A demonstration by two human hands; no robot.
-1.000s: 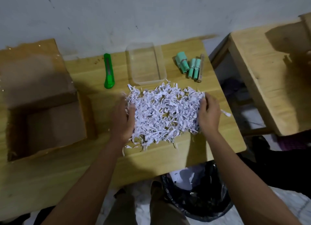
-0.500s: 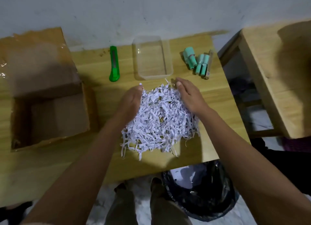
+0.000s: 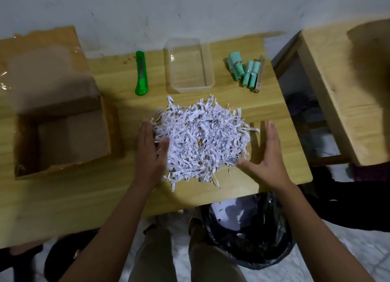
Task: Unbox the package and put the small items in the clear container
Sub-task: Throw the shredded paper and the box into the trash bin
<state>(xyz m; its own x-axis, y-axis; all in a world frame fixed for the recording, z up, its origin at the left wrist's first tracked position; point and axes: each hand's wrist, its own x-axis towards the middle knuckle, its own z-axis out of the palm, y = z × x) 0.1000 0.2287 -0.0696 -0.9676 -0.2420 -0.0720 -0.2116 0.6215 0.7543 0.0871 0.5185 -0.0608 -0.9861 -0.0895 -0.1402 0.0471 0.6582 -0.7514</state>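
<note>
Filler clearance in hand: left hand (image 3: 147, 153) and right hand (image 3: 268, 155), fingers straight, flank the shredded paper (image 3: 202, 140) (nothing gripped). Next, by judgement: small items (image 3: 250, 73) need lifting into the clear container (image 3: 207, 70).

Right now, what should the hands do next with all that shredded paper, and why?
Probably bring the right hand in against the shredded paper. The left hand touches it, and both hands lie open on either side, placed to scoop it. The clear container looks empty.

Left hand (image 3: 148, 153) flat with straight fingers, right hand (image 3: 268, 159) open, thumb spread, both forearms extended
</note>
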